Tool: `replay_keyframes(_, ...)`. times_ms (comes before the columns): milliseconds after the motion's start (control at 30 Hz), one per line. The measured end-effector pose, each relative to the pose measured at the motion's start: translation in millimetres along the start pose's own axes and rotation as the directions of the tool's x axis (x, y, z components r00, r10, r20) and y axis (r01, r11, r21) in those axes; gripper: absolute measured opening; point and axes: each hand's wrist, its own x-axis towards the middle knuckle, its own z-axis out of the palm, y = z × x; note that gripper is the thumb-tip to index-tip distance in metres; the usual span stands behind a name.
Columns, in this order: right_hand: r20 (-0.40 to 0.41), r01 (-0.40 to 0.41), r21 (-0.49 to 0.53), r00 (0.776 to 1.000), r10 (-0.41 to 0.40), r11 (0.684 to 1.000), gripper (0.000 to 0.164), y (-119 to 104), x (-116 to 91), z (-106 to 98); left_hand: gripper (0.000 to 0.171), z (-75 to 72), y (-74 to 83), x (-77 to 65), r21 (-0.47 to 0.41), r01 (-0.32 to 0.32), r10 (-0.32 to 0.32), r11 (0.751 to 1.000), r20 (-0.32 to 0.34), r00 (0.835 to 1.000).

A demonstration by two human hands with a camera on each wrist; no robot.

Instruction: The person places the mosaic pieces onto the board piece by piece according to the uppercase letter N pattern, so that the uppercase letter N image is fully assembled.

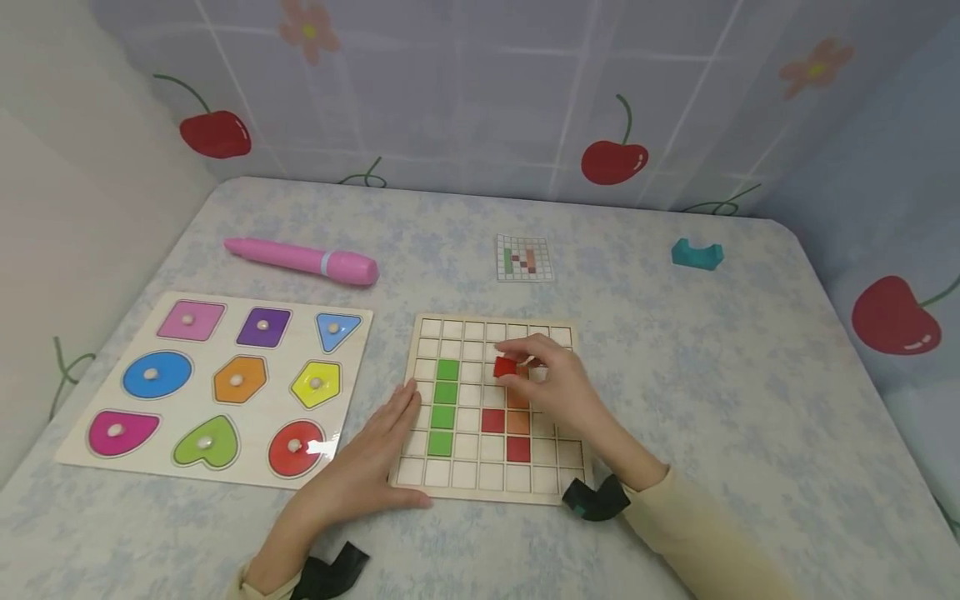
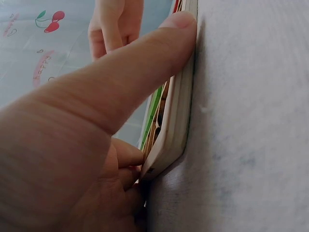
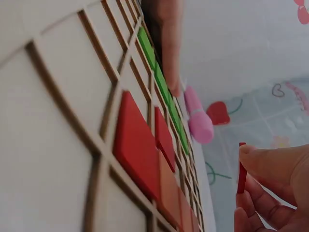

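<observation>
A wooden grid board (image 1: 467, 475) lies flat on the table. Several green tiles (image 1: 446, 393) form a column in its left part; two red tiles (image 1: 492, 421) and a column of orange tiles (image 1: 518, 423) sit right of the middle. Between thumb and fingertips my right hand (image 1: 558, 383) pinches another red tile (image 3: 242, 169), raised above the board and partly over the orange column. My left hand (image 1: 367, 462) rests against the board's left side, fingers extended along that edge and thumb (image 2: 149, 55) by the near edge.
Left of the board lies a shape puzzle (image 1: 277, 400) with colourful knobbed pieces. Behind it is a pink pen-shaped object (image 1: 300, 259). A small card (image 1: 524, 260) printed with a coloured grid lies beyond the board, and a teal block (image 1: 697, 255) sits at the back right.
</observation>
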Motion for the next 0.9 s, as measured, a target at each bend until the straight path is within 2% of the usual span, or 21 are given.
replay_keyframes(133, 0.06, -0.007, -0.004, 0.998, 0.007, 1.0, 0.034, -5, 3, 24, 0.12, 0.2, 0.1, 0.3, 0.005, 0.011, -0.011, 1.0, 0.005, 1.0)
replay_keyframes(267, 0.094, -0.015, -0.024, 0.995, 0.017, 1.0, 0.034, -5, 5, 36, 0.12, -0.2, -0.1, 0.3, 0.008, 0.014, -0.014, 1.0, 0.006, 1.0)
replay_keyframes(533, 0.143, 0.022, -0.054, 0.99, -0.014, 0.998, 0.031, -2, 6, 43, 0.12, -0.7, 0.2, -0.6, 0.016, 0.018, -0.018, 1.0, 0.006, 1.0)
replay_keyframes(633, 0.147, 0.023, -0.066, 0.989, -0.013, 0.998, 0.031, -3, 5, 43, 0.119, -0.3, 0.0, -0.8, 0.016, 0.001, -0.001, 1.0, 0.0, 1.0)
replay_keyframes(900, 0.165, 0.063, -0.071, 0.985, -0.05, 0.995, 0.03, -7, 3, 45, 0.119, -0.7, 0.4, -1.5, 0.019, 0.005, -0.005, 1.0, -0.001, 1.0)
